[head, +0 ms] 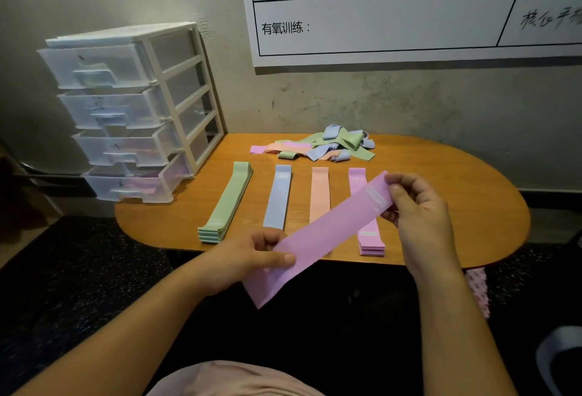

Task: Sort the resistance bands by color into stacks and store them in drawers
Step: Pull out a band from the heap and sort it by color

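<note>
Pink band [318,238]; green stack [226,203], blue [277,197], peach [319,195].

top [233,378]: pale pink fabric, at lower edge of view
left hand [248,254], right hand [419,206]: bare, nails short
forearms [126,326]: bare
</note>
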